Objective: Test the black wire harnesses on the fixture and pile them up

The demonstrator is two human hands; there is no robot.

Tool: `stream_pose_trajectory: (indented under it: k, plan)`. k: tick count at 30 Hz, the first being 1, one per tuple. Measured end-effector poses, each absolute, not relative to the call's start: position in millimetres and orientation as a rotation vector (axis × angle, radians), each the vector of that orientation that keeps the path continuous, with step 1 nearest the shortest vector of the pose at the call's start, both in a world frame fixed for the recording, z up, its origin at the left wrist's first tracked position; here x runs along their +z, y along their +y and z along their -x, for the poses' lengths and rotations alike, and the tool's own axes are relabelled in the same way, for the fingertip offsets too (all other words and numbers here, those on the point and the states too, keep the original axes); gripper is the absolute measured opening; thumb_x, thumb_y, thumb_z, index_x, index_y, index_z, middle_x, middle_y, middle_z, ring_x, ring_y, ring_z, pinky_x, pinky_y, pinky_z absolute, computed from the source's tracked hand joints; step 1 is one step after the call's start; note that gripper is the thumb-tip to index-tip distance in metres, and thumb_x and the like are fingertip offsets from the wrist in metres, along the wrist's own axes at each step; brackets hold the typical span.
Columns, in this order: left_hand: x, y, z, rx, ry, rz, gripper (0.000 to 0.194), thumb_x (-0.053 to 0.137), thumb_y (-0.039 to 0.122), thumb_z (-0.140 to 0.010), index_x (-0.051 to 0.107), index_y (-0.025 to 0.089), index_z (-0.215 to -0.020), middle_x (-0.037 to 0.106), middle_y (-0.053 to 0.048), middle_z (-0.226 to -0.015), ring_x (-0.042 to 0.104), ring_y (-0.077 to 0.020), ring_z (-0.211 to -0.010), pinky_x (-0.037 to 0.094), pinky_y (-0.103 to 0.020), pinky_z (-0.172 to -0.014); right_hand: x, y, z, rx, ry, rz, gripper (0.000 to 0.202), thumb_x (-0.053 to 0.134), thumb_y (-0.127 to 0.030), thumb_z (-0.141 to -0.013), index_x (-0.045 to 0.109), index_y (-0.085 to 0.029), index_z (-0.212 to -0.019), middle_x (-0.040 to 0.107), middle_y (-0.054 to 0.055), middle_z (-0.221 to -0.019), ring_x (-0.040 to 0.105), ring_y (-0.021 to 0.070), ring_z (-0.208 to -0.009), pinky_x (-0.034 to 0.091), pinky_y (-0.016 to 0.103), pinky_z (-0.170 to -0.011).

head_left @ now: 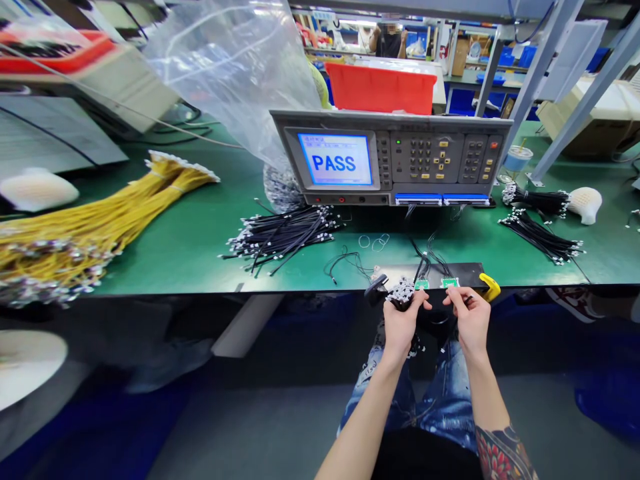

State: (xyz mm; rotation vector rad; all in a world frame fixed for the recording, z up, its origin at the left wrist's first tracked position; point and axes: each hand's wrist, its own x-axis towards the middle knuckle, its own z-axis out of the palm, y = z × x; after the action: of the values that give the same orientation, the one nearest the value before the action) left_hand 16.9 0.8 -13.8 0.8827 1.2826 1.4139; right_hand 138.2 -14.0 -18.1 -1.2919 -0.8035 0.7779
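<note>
My left hand [403,323] is wrapped round a bundle of black cables [401,291], whose white connectors stick up above the fingers. Its thumb and fingertips are close to the left green circuit board [422,285]. At the lower edge of the right green board [450,283], my right hand [470,315] is pinched on a dark cable, partly hidden by the fingers. Dark wires run from both boards up to the grey tester [395,157], whose screen [335,160] reads PASS.
Black cables [287,237] lie left of the tester, more [540,233] to its right. Yellow cables [115,217] cover the far left. A yellow handle [490,287] juts out beside my right hand. A red bin [383,88] stands behind the tester.
</note>
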Motion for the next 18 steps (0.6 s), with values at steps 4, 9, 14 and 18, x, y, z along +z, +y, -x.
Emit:
stream_pose_trajectory:
  k: [4,9,14,18]
  plan:
    - [-11.7,-0.3,-22.4,1.460,1.300,-0.845,0.025,0.080,0.040,-0.074,0.075,0.017,-0.065,0.074,-0.005,-0.061,0.070,-0.0202,-0.061,0.056,-0.029,-0.060,-17.7,-13.7,-137.9,0.781,-0.792,1.291,0.031,0.079,-0.046,-0.082,0.073,-0.016,-0.073,0.069,0.002,-0.060,0.052,0.0136,-0.053,0.040,0.028,-0.058]
    - [-9.3,0.5,-25.6,1.473,1.309,-0.831,0.027,0.080,0.042,-0.074,0.075,0.017,-0.066,0.075,-0.007,-0.062,0.070,-0.0208,-0.061,0.055,-0.030,-0.060,-18.3,-13.8,-137.1,0.799,-0.770,1.286,0.032,0.079,-0.047,-0.080,0.074,-0.016,-0.074,0.070,0.003,-0.061,0.048,0.0129,-0.053,0.036,0.027,-0.054]
    - [-5.4,1.0,-15.2,1.427,1.244,-0.960,0.031,0.080,0.045,-0.076,0.072,0.018,-0.062,0.071,-0.005,-0.058,0.071,-0.0214,-0.063,0.057,-0.031,-0.064,-19.6,-16.0,-139.7,1.025,-0.730,1.209,0.041,0.080,-0.056,-0.078,0.074,-0.016,-0.078,0.069,0.004,-0.062,0.031,0.0080,-0.044,0.020,0.026,-0.045]
    - [-0.7,-8.4,-2.4,1.354,1.189,-1.118,0.032,0.077,0.044,-0.080,0.072,0.019,-0.061,0.072,-0.005,-0.060,0.074,-0.0229,-0.072,0.059,-0.035,-0.080,-9.0,-25.8,-146.8,1.332,-0.740,0.994,0.042,0.082,-0.056,-0.079,0.064,-0.019,-0.070,0.051,-0.004,-0.051,0.031,0.0083,-0.046,0.023,0.024,-0.045]
